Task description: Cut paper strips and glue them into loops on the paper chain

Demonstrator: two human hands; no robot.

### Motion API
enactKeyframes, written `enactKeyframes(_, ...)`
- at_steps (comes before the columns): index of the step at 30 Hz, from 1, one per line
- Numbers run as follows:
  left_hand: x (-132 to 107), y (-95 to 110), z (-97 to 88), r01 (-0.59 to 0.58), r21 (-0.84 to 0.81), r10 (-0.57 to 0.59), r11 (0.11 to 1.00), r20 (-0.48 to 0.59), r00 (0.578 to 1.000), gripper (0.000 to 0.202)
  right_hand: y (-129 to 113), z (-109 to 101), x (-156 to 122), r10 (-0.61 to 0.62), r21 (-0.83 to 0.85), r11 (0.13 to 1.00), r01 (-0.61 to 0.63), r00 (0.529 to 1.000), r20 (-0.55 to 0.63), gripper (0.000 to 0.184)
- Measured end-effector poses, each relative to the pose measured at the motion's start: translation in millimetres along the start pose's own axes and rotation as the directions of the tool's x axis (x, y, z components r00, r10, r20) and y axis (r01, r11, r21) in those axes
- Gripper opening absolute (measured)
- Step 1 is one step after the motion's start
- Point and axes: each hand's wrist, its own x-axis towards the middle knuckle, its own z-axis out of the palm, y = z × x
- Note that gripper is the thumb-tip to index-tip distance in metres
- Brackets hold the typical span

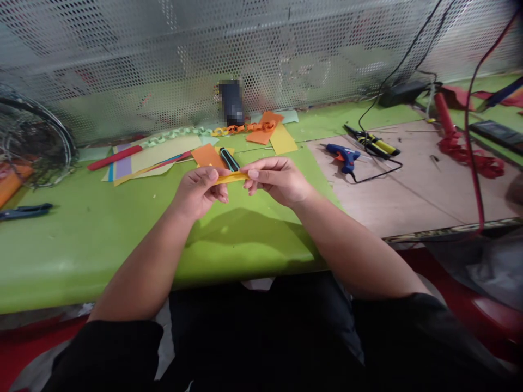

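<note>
My left hand and my right hand both pinch a narrow yellow paper strip, held level between them above the green table. The left fingers grip one end, the right fingers the other. Just behind the hands lie an orange paper piece and a dark utility knife with a teal stripe.
Coloured paper sheets, a paper chain, orange and yellow sheets lie at the back. A blue glue gun, pliers, red cord sit on the brown board at right. A fan guard stands left.
</note>
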Motion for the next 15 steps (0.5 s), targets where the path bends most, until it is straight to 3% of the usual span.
enactKeyframes(6, 1, 4, -11.3, 0.025, 0.125, -0.031, 0.992, 0.044, 0.999, 0.039, -1, -6, 4, -0.001, -0.133, 0.991, -0.006, 0.999, -0.050, 0.044)
enactKeyframes(10, 1, 6, -21.0, 0.028, 0.253, -0.058, 0.967, 0.108, 0.992, 0.050, -1, -14, 6, 0.028, -0.238, 0.971, -0.031, 0.999, -0.018, 0.049)
enactKeyframes(15, 3, 12, -27.4, 0.042, 0.391, -0.119, 0.919, 0.173, 0.978, 0.051, 1, -19, 10, 0.040, -0.347, 0.937, -0.045, 0.999, -0.021, 0.042)
